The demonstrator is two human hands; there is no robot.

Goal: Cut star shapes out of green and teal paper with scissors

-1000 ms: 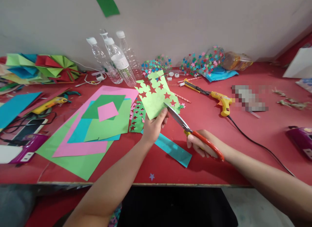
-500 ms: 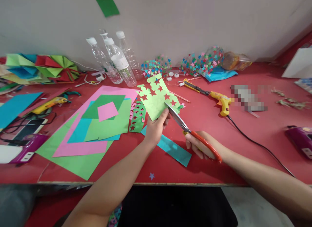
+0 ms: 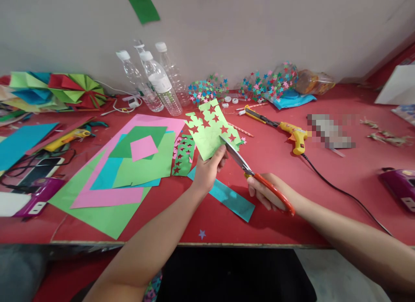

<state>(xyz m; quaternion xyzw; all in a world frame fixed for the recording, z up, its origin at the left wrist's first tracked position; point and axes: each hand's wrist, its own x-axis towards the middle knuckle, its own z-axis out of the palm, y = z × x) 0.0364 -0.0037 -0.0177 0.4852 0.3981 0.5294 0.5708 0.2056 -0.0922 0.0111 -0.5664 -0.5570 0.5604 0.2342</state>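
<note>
Pinched in my left hand point(image 3: 210, 167) is a light green sheet of paper point(image 3: 209, 139) with star-shaped holes along its top and right side. My right hand point(image 3: 267, 191) grips the red handles of a pair of scissors point(image 3: 240, 161). The blades lie against the paper beside my left thumb, their tips pointing up and to the left. Whether the blades are apart cannot be made out. Below my left hand lies a blue paper strip point(image 3: 231, 201) on the red table. Left of the held sheet is a darker green piece point(image 3: 184, 157) with star holes.
Stacked coloured paper point(image 3: 142, 176) lies at left, near several plastic bottles point(image 3: 164, 88). Bottles covered in small stars point(image 3: 269, 83) lie along the wall. A yellow glue gun point(image 3: 295, 136) with a cord and a utility knife point(image 3: 259, 116) are at right. A purple star point(image 3: 202, 235) lies near the front edge.
The light green sheet has shifted slightly to the right and down, with the scissor blades still against it. Both hands keep their hold.
</note>
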